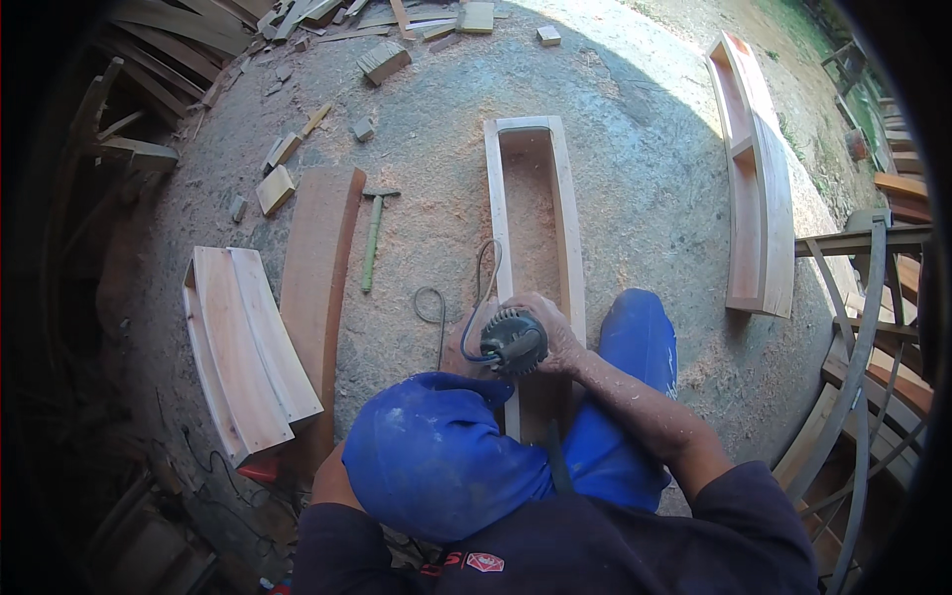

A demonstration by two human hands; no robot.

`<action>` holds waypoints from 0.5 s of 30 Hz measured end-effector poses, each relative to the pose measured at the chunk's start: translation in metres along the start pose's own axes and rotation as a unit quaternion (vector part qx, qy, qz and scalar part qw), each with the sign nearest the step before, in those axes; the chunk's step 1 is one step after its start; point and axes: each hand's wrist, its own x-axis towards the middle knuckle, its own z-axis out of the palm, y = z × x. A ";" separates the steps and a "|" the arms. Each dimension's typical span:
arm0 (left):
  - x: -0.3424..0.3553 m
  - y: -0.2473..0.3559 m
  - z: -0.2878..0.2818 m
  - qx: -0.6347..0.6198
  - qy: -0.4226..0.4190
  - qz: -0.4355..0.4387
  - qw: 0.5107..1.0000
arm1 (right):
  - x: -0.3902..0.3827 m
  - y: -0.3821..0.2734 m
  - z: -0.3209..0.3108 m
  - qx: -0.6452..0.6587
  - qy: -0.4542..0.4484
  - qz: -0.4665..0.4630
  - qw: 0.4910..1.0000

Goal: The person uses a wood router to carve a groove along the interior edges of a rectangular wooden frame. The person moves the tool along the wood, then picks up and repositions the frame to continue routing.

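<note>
A corded power tool (516,342) stands upright over a long, narrow open wooden frame (569,228), its dark ribbed end towards me. My right hand (551,329) is closed round its right side. My left hand (464,342) grips the left side, partly covered by the tool and my knee. What the working end touches is hidden beneath the body and hands. A grey cord (488,268) runs from the tool and loops beside the frame. My blue-trousered knees are on either side of the frame's near end.
At left, a curved wooden box (248,347) leans by a thick plank (315,248), with a green-handled hammer (373,243) beside it. Another divided wooden frame (762,198) stands at right. Offcuts (385,63) and sawdust lie on the floor. Metal bars (863,337) rise at far right.
</note>
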 end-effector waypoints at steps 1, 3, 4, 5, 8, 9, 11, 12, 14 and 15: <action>-0.001 0.000 0.000 0.002 0.001 0.000 1.000 | -0.001 -0.003 0.000 0.005 -0.001 0.008 1.000; 0.000 -0.001 0.000 0.004 0.001 0.001 1.000 | -0.001 -0.003 -0.002 0.010 0.003 0.011 1.000; 0.001 -0.001 0.000 0.006 0.001 0.004 1.000 | 0.000 -0.002 -0.002 0.011 0.007 0.006 1.000; 0.000 -0.002 -0.001 0.007 0.000 0.002 1.000 | -0.003 0.000 -0.001 0.014 0.010 0.004 1.000; 0.003 -0.004 -0.002 0.013 -0.001 0.006 1.000 | 0.003 0.007 0.003 0.004 0.014 -0.008 1.000; 0.003 -0.005 -0.002 0.015 -0.002 0.007 1.000 | 0.004 0.012 0.004 -0.006 0.015 -0.022 1.000; 0.005 -0.006 -0.001 0.022 -0.003 0.010 1.000 | 0.010 0.020 0.004 -0.025 0.018 -0.050 0.998; 0.005 -0.006 -0.002 0.027 -0.003 0.011 1.000 | 0.013 0.021 0.006 -0.016 0.026 -0.036 0.999; 0.009 -0.010 -0.002 0.038 -0.006 0.020 0.999 | 0.019 0.019 0.007 -0.002 0.042 -0.006 0.999; 0.013 -0.013 0.001 0.043 -0.007 0.025 0.999 | 0.021 0.020 0.005 -0.002 0.046 -0.010 0.999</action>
